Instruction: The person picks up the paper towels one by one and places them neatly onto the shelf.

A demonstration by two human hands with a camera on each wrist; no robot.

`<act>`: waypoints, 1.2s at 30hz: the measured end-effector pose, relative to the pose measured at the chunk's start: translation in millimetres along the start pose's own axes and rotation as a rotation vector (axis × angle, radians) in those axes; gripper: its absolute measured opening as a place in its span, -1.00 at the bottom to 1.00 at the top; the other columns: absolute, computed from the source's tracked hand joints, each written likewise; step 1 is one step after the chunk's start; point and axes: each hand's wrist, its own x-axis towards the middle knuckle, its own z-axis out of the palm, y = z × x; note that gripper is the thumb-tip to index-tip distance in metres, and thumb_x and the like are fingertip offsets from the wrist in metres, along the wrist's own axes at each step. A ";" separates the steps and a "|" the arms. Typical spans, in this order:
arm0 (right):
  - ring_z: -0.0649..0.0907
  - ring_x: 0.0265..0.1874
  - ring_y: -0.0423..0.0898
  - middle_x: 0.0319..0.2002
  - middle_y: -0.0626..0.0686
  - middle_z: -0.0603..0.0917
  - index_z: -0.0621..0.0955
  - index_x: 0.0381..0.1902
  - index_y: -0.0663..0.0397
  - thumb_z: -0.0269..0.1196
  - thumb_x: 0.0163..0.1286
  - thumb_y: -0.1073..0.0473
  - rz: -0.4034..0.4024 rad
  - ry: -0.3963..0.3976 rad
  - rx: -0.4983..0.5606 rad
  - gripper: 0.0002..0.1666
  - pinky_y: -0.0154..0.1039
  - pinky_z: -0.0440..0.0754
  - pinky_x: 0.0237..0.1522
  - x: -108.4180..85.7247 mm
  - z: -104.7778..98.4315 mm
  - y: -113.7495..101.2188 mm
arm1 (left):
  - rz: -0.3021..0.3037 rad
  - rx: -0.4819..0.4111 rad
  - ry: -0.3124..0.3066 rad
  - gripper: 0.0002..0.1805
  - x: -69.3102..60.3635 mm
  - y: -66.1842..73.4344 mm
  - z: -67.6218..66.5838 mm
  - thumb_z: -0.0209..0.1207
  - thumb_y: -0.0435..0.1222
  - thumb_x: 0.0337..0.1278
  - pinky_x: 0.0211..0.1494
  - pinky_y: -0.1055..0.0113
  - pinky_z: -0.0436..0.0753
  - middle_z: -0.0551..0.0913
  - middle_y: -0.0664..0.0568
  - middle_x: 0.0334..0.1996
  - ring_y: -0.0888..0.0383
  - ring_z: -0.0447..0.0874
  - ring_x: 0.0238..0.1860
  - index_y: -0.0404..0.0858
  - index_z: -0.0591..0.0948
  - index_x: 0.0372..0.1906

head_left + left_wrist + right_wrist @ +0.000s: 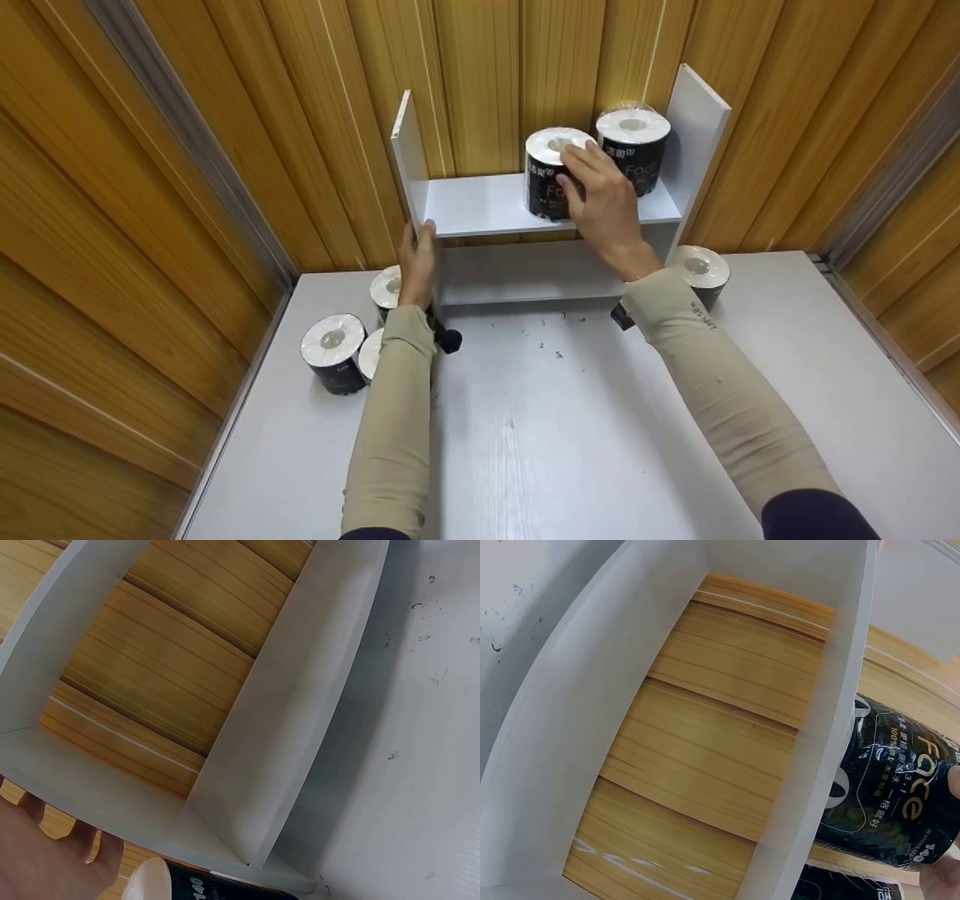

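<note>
A white two-tier shelf point(476, 206) stands against the wood-patterned wall. With my left hand point(418, 266) I grip the front edge of its left side panel point(409, 161), thumb and fingers on either side. My right hand point(606, 210) holds a toilet roll point(544, 184) in a black wrapper, upright on the upper board. In the right wrist view this roll point(885, 780) shows gold "Face" lettering, and fingertips point(941, 877) lie against it. Another wrapped toilet roll point(634, 139) stands to its right, by the right side panel point(694, 135), partly hidden by my hand.
More toilet rolls are on the white table point(525, 450): one point(334, 345) left of the shelf, others partly behind my left arm, and one point(701, 270) right of the shelf. Small dark specks lie before the shelf. A dark foot point(448, 341) juts out at its lower left.
</note>
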 end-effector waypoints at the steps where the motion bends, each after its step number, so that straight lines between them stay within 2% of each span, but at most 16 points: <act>1: 0.50 0.52 0.21 0.38 0.15 0.66 0.67 0.34 0.18 0.31 0.58 0.16 0.001 0.001 -0.001 -0.55 0.00 0.34 0.63 0.5 0.4 0.2 | 0.002 -0.004 0.000 -0.26 0.2 0.1 0.2 -0.02 0.03 0.63 0.71 0.11 0.24 0.28 -0.17 0.65 -0.06 0.20 0.67 -0.20 0.21 0.70; 13: 0.52 0.50 0.23 0.36 0.16 0.68 0.68 0.33 0.19 0.29 0.60 0.17 0.002 0.011 -0.020 -0.57 0.01 0.36 0.62 6.3 7.3 2.2 | 0.003 -0.012 0.000 -0.27 1.0 0.3 0.2 -0.02 0.03 0.64 0.70 0.11 0.24 0.29 -0.16 0.65 -0.05 0.20 0.67 -0.20 0.21 0.70; 23: 0.51 0.51 0.22 0.36 0.15 0.68 0.70 0.32 0.18 0.28 0.61 0.18 0.024 0.013 -0.016 -0.59 -0.04 0.34 0.63 12.4 13.1 -0.3 | -0.028 -0.005 -0.008 -0.23 0.3 2.0 -3.6 -0.02 0.07 0.63 0.72 0.10 0.22 0.20 -0.15 0.69 -0.07 0.14 0.69 -0.17 0.15 0.72; 36: 0.47 0.53 0.22 0.39 0.14 0.66 0.67 0.35 0.18 0.26 0.62 0.18 0.055 -0.003 -0.019 -0.57 -0.06 0.29 0.66 18.6 20.5 1.7 | -0.013 -0.021 0.000 -0.26 -0.2 3.3 -4.6 -0.01 0.03 0.64 0.72 0.12 0.22 0.24 -0.18 0.67 -0.07 0.17 0.68 -0.21 0.20 0.70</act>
